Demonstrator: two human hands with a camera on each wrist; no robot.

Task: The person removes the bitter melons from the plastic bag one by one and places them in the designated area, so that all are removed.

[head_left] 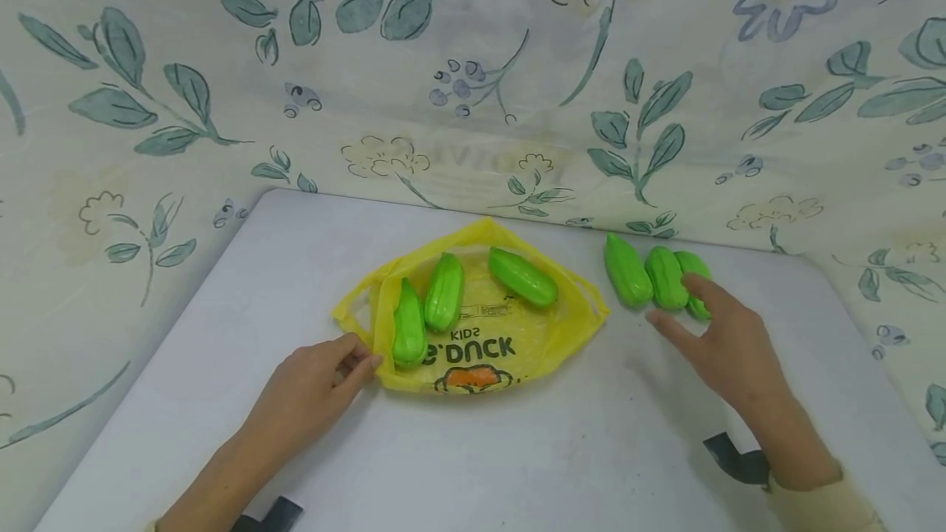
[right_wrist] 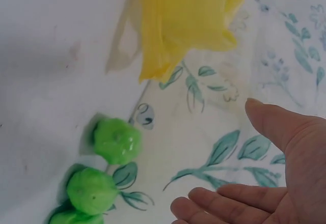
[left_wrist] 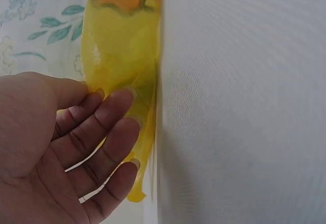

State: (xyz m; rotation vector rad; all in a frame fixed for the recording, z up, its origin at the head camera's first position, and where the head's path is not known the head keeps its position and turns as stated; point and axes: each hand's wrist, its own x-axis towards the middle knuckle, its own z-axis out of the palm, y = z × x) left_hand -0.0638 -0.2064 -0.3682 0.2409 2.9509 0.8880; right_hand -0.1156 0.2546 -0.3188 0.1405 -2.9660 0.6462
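A yellow plastic bag [head_left: 532, 335] with printed lettering lies spread on the table, and three glossy green cucumber-like vegetables [head_left: 446, 292] rest in its mouth. My left hand [head_left: 314, 384] pinches the bag's near left edge between thumb and index finger; in the left wrist view its other fingers lie loosely against the yellow plastic [left_wrist: 119, 46]. Right of the bag, three more green vegetables [head_left: 626, 271] stand in a row. Over the rightmost of these, my right hand [head_left: 727, 343] hovers with thumb and fingers spread, holding nothing. The right wrist view shows the vegetables [right_wrist: 118, 140] apart from that hand [right_wrist: 275, 183].
A white table [head_left: 222, 294] carries everything. Behind it and at the sides hangs a floral cloth [head_left: 473, 48], close to the row of vegetables at the far edge. Dark straps [head_left: 739, 460] show near my wrists.
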